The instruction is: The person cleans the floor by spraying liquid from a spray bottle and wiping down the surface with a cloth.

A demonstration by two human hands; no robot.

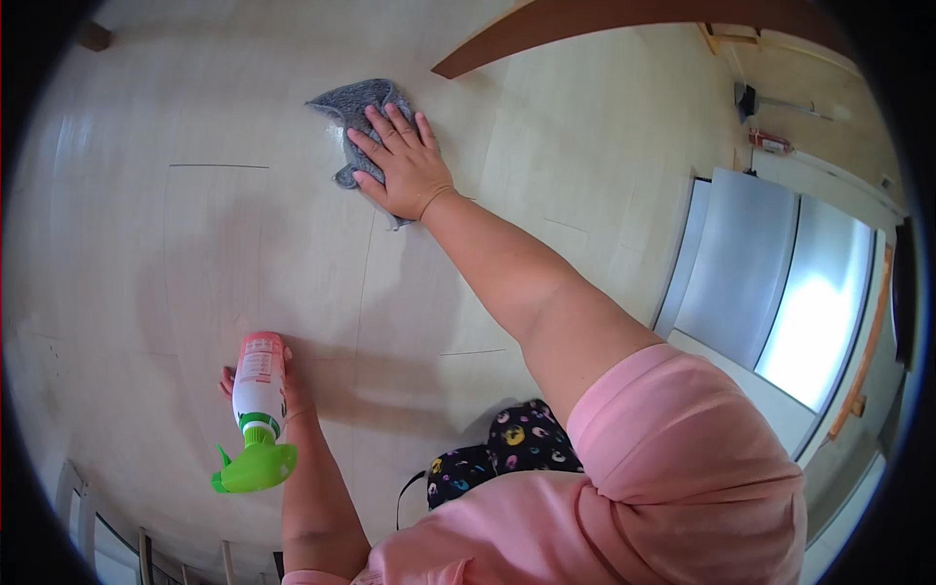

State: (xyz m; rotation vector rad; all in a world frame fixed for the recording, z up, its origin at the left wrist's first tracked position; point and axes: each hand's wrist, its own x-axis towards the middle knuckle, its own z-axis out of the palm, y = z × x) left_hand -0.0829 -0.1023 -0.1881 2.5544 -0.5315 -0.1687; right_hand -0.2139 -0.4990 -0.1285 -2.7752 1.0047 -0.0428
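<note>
My right hand (405, 171) lies flat, fingers spread, on a grey cloth (363, 100) that is spread in loose folds on the pale plank floor (322, 263). A shiny wet-looking patch shows at the cloth's left edge. Low on the left is a spray bottle (256, 390) with a white body, a pink base and a green trigger head, its head nearest the camera. My left hand (291, 375) is wrapped around it from behind; fingertips show on its left side, and most of the hand is hidden by the bottle.
A brown wooden furniture edge (585, 29) crosses the top right. On the right stand pale sliding panels (741, 253), one brightly lit. A small red object (770, 142) and a dark-headed long-handled tool (747, 102) are at the far right. My patterned black clothing (526, 439) shows below.
</note>
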